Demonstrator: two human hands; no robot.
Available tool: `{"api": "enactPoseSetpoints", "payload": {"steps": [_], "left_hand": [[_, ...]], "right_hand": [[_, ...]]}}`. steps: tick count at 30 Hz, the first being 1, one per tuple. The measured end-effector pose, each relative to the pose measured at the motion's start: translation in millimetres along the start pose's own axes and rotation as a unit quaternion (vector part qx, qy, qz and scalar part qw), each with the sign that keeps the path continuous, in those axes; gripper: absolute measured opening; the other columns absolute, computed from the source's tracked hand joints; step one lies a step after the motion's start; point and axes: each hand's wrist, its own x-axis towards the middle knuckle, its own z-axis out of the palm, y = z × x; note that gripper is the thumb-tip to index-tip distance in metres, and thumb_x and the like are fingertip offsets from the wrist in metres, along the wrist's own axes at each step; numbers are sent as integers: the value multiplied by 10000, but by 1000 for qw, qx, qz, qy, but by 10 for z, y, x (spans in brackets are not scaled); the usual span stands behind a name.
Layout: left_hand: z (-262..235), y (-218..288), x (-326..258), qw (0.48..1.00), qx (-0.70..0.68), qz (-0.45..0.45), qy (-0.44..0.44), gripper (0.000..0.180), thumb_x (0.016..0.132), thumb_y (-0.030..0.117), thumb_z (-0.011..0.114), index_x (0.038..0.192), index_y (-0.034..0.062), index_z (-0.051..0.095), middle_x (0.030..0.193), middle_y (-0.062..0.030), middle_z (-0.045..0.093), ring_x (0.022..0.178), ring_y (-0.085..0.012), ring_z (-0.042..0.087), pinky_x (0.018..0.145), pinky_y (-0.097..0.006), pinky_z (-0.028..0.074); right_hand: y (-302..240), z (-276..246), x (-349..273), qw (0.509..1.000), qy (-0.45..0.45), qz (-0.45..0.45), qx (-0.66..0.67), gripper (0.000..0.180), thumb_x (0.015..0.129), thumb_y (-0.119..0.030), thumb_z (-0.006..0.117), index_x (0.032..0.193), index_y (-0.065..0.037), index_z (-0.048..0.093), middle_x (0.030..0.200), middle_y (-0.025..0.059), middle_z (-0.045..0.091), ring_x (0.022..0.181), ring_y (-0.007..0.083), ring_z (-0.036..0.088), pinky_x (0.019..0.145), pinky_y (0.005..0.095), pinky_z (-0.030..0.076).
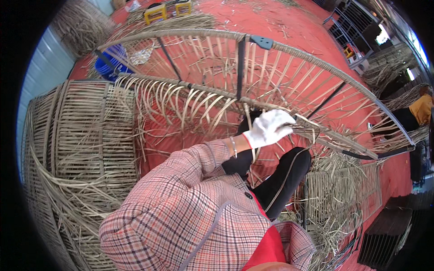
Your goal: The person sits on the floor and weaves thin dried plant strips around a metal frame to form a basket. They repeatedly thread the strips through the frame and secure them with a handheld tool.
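Observation:
My left hand [271, 128], in a white glove with a red cuff edge, rests at the lower rail of a large curved frame. Its fingers look curled. What lies inside them is hidden, though pale strips of cane pass close by. The frame [241, 67] has dark metal crossbars and a rim [312, 58] wrapped in cord. Thin cane strips run between the rim and the lower rail [334, 133]; left of my hand, several looped strips [194, 101] hang off the rail. My right hand does not show; only part of its sleeve [296, 237] does.
Woven cane panels [81, 131] stand at the left, and loose strips [332, 203] lie at the right. A blue basket [108, 63] sits behind the frame's left end. Yellow stools [155, 14] are far back. Another person [418, 110] is at the right edge. Scraps litter the red floor.

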Motion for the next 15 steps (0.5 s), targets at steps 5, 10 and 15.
{"api": "enactPoseSetpoints", "payload": {"steps": [5,10,15], "left_hand": [[-767,52,-468,982,30,-189,-2,195,878,147,760,1062,116,700,969,-84,698,895,-280,706,790,-396,575],[-1584,-301,-665,928,305,-167,130,511,802,278,837,1221,95,610,1223,-140,624,1218,-378,563,1077,-527,412],[-2799,-1204,-664,718,472,-473,194,1226,738,680,796,1595,-6,250,1574,-290,385,1523,-403,271,1253,-502,220]], "right_hand": [[-52,85,79,999,-33,-6,-16,494,916,-347,709,1266,0,674,1169,186,747,1065,305,721,961,401,529],[-149,165,199,997,-66,-29,-37,515,933,-378,688,1294,-12,667,1185,178,743,1076,316,716,973,400,525],[-253,262,323,989,-129,-57,-36,536,950,-409,668,1322,-24,661,1202,169,739,1088,327,711,986,399,521]]}}
